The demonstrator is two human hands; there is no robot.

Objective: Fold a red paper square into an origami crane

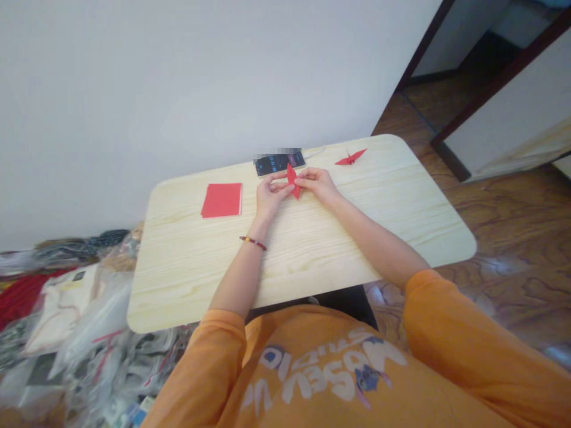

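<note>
A partly folded red origami paper (292,174), narrow and pointed at both ends, is held upright above the table between my two hands. My left hand (270,193) pinches its left side, thumb and fingers closed on it. From the right, my right hand (319,181) grips the same paper between thumb and fingers. A finished red paper crane (351,157) lies on the table to the right, apart from my hands. Left of my hands sits a stack of square red paper (222,200).
The pale wood-grain table (312,261) stands against a white wall. A phone (279,163) with a white cable (316,153) lies at its back edge, just beyond my hands. Plastic bags (96,315) and clothes crowd the floor at left. A doorway opens at upper right.
</note>
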